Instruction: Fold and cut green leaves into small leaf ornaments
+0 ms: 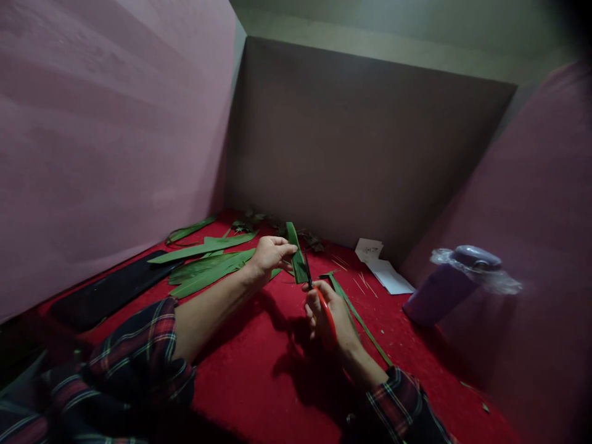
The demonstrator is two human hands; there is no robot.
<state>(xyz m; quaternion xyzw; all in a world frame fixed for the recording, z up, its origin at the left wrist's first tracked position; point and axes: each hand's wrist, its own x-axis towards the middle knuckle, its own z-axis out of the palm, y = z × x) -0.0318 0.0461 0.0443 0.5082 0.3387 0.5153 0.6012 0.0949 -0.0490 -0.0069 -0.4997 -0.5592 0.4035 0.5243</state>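
Observation:
My left hand (272,253) pinches a piece of green leaf (300,266) by its left edge, holding it up over the red cloth. My right hand (333,317) is closed round the orange handles of a pair of scissors (326,308). The dark blades point away from me and run along the right edge of the leaf piece; whether they touch it I cannot tell. Behind my left wrist lie several long green leaves (210,271). A narrow leaf strip (363,327) stretches along the cloth to the right of my right hand.
Red cloth (250,370) covers the work surface, with small scraps on it. Thin sticks (365,285) and white paper (390,276) lie at the right. A purple bin (437,295) with a plastic liner stands farther right. A black flat object (111,290) lies left. Walls enclose three sides.

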